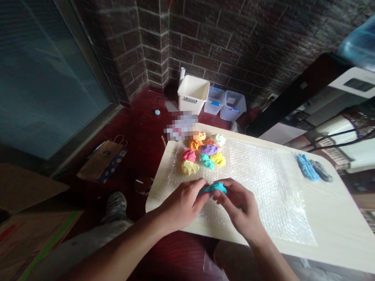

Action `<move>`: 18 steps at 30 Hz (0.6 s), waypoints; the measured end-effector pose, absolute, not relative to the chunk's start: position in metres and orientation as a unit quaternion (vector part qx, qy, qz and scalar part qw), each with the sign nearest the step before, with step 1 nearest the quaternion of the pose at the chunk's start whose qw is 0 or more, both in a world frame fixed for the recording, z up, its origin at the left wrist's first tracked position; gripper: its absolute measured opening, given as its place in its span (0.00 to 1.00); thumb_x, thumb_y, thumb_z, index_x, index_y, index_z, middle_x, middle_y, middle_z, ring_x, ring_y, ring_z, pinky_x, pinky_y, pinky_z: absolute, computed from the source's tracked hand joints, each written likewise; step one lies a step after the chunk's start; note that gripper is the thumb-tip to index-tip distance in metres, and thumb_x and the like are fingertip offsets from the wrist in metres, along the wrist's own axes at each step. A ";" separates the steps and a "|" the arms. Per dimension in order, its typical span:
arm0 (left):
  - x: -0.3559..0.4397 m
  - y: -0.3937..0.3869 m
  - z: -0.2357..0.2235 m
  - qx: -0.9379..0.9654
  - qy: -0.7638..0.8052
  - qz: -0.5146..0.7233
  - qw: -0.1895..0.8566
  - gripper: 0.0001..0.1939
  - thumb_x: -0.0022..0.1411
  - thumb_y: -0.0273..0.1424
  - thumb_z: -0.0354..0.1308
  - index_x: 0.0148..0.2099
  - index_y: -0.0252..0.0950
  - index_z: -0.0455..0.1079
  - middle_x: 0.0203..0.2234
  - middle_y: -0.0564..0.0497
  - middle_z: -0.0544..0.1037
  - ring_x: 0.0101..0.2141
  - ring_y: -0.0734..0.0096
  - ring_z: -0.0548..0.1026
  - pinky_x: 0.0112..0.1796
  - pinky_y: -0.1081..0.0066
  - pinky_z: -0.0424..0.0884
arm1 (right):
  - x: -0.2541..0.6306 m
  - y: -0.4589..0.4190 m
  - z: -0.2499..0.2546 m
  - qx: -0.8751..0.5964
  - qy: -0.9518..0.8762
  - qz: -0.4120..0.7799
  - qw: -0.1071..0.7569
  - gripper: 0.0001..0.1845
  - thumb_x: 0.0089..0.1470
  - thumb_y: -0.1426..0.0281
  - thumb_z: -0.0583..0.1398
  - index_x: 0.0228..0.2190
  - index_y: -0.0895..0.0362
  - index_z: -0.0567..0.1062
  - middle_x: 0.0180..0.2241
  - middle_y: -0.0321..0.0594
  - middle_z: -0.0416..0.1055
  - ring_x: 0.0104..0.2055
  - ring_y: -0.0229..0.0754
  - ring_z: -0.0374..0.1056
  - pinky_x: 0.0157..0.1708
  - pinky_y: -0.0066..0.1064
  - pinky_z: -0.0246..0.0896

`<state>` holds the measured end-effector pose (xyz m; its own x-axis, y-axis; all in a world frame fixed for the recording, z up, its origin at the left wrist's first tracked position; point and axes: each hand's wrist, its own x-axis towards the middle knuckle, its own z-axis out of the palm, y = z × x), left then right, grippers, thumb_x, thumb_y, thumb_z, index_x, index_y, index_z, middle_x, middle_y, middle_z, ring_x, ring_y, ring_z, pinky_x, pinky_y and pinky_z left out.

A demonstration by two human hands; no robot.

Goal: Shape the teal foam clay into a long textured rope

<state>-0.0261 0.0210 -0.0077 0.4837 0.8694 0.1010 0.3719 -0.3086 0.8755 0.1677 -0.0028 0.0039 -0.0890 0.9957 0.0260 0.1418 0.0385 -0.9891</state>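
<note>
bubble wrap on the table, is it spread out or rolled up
Spread out: the bubble wrap lies as a broad sheet across the table, bright clumps on it. Whether it is doubled over, I cannot tell.

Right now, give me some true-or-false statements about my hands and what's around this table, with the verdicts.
1. The left hand and the right hand both hold a teal bundle. True.
2. The blue bundle lies on the bubble wrap. False: it lies on the bare table, next to the grey bundle.
3. The purple bundle lies among other colored bundles. True.
4. The paper bag is on the table. False: it is on the floor.
</note>
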 end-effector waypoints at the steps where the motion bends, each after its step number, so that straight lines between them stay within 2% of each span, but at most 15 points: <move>1: -0.026 0.021 -0.007 0.752 0.413 0.296 0.420 0.06 0.73 0.33 0.52 0.41 0.38 0.66 0.33 0.51 0.77 0.35 0.66 0.75 0.37 0.68 0.64 | 0.168 -0.003 0.003 -0.505 -0.570 0.470 0.446 0.12 0.59 0.65 0.70 0.44 0.53 0.80 0.34 0.39 0.78 0.35 0.41 0.75 0.35 0.30 0.73; 5: -0.027 0.021 0.000 0.721 0.417 0.295 0.468 0.06 0.68 0.33 0.58 0.40 0.37 0.66 0.32 0.52 0.76 0.33 0.67 0.74 0.35 0.69 0.64 | 0.168 -0.003 0.002 -0.501 -0.575 0.459 0.455 0.10 0.58 0.67 0.70 0.43 0.52 0.81 0.37 0.39 0.79 0.37 0.41 0.76 0.38 0.30 0.74; 8: -0.030 0.022 0.006 0.686 0.385 0.293 0.544 0.12 0.68 0.36 0.60 0.49 0.36 0.68 0.39 0.50 0.79 0.39 0.66 0.76 0.39 0.69 0.66 | 0.168 -0.003 0.004 -0.473 -0.553 0.506 0.464 0.11 0.59 0.68 0.69 0.45 0.49 0.82 0.43 0.41 0.80 0.44 0.44 0.77 0.45 0.33 0.74; 10: -0.032 0.023 0.009 0.659 0.357 0.288 0.596 0.15 0.70 0.39 0.58 0.54 0.37 0.68 0.42 0.49 0.79 0.41 0.65 0.77 0.41 0.68 0.67 | 0.169 -0.003 0.005 -0.457 -0.537 0.544 0.456 0.14 0.61 0.68 0.68 0.49 0.47 0.81 0.45 0.41 0.79 0.46 0.44 0.77 0.48 0.36 0.74; 12: -0.032 0.024 0.009 0.641 0.346 0.280 0.625 0.15 0.73 0.41 0.54 0.54 0.37 0.69 0.38 0.51 0.78 0.37 0.68 0.75 0.38 0.69 0.67 | 0.171 -0.003 0.006 -0.453 -0.524 0.559 0.455 0.15 0.62 0.67 0.67 0.51 0.46 0.80 0.48 0.42 0.78 0.48 0.45 0.76 0.49 0.36 0.73; 15: -0.031 0.026 0.007 0.654 0.365 0.276 0.602 0.13 0.74 0.40 0.53 0.48 0.36 0.71 0.29 0.55 0.72 0.30 0.71 0.69 0.32 0.70 0.61 | 0.172 -0.003 0.004 -0.467 -0.523 0.532 0.474 0.17 0.62 0.66 0.67 0.53 0.47 0.80 0.57 0.43 0.73 0.56 0.47 0.71 0.53 0.37 0.70; 18: -0.030 0.026 0.006 0.677 0.378 0.311 0.550 0.09 0.73 0.36 0.55 0.45 0.36 0.70 0.31 0.54 0.72 0.33 0.70 0.69 0.34 0.70 0.61 | 0.169 -0.002 0.004 -0.485 -0.508 0.519 0.488 0.22 0.60 0.64 0.68 0.56 0.46 0.78 0.58 0.44 0.73 0.54 0.47 0.72 0.52 0.39 0.71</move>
